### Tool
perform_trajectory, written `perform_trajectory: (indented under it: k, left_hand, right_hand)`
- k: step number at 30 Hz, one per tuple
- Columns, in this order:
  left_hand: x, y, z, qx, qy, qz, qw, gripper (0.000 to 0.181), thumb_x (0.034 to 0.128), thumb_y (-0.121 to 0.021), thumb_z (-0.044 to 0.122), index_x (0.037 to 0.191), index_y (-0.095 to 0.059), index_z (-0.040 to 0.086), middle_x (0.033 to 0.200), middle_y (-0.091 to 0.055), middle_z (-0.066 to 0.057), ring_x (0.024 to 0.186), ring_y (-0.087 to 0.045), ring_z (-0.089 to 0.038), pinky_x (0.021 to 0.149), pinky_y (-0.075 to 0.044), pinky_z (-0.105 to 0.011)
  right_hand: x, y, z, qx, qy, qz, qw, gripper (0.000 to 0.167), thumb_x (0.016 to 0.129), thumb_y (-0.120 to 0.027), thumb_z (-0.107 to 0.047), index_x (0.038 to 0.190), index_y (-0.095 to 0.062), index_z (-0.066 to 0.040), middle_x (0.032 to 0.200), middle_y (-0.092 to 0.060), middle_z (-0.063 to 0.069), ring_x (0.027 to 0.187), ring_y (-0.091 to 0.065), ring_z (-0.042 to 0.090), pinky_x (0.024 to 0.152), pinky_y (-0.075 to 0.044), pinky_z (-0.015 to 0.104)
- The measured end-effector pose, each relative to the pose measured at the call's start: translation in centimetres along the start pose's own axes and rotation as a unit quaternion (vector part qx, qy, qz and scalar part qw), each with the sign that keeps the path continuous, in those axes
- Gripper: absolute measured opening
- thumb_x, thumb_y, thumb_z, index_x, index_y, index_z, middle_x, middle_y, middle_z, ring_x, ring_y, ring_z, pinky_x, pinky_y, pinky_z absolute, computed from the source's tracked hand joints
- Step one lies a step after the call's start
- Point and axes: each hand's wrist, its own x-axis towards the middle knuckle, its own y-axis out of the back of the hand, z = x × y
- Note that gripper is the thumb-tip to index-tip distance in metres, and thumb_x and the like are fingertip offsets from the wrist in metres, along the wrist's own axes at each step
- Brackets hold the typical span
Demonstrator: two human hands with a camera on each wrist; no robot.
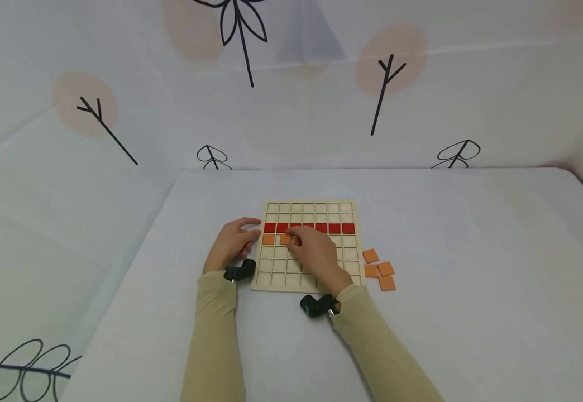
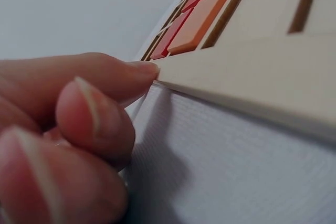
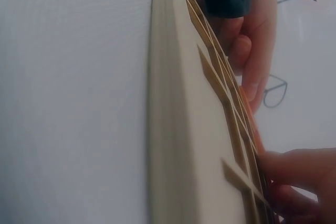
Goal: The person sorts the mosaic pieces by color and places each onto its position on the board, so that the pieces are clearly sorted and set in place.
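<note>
Just right of one flat orange square tile (image 1: 268, 239), my right grip (image 1: 316, 251), fingertips narrowly parted, pinches a second orange tile (image 1: 284, 239).

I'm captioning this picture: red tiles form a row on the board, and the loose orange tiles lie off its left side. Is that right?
Not the side: the head view shows the loose orange tiles lying to the right of the board. The red tiles do form a row on it.

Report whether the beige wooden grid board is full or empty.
Partly filled: the board holds red square tiles and an orange square tile; many cells are bare.
</note>
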Motion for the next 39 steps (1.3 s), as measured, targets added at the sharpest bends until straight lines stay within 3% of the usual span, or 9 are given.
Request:
perform_trajectory:
  k: [10, 27, 39]
  left_hand:
    - [0.05, 0.01, -0.22, 0.007, 0.002, -0.002, 1.0000, 0.030, 0.0852, -0.058, 0.033, 0.115, -0.056, 0.029, 0.057, -0.049, -0.004, 0.040, -0.043, -0.015, 0.040, -0.038, -0.026]
    - [0.05, -0.10, -0.33, 0.014, -0.013, 0.004, 0.9998, 0.028, 0.0856, -0.057, 0.033, 0.114, -0.056, 0.030, 0.057, -0.049, -0.004, 0.040, -0.043, -0.016, 0.040, -0.038, -0.026]
    - [0.14, -0.19, -0.49, 0.006, -0.008, 0.004, 0.9999, 0.028, 0.0853, -0.058, 0.033, 0.113, -0.056, 0.030, 0.057, -0.049, -0.004, 0.040, -0.043, -0.016, 0.040, -0.038, -0.026]
  right_hand:
    - [0.04, -0.24, 0.14, 0.022, -0.018, 0.005, 0.9996, 0.025, 0.081, -0.063, -0.025, 0.105, -0.063, -0.015, 0.066, -0.050, -0.006, 0.057, -0.044, 0.012, 0.045, -0.030, 0.025]
    - [-0.05, -0.65, -0.14, -0.009, -0.018, 0.011, 0.9997, 0.028, 0.081, -0.064, -0.033, 0.106, -0.065, -0.021, 0.068, -0.050, -0.006, 0.058, -0.045, 0.012, 0.043, -0.033, 0.027]
    - [-0.01, -0.98, -0.17, -0.026, -0.024, 0.020, 0.9992, 0.030, 0.080, -0.065, -0.034, 0.107, -0.064, -0.021, 0.071, -0.052, -0.009, 0.060, -0.046, 0.011, 0.045, -0.035, 0.028]
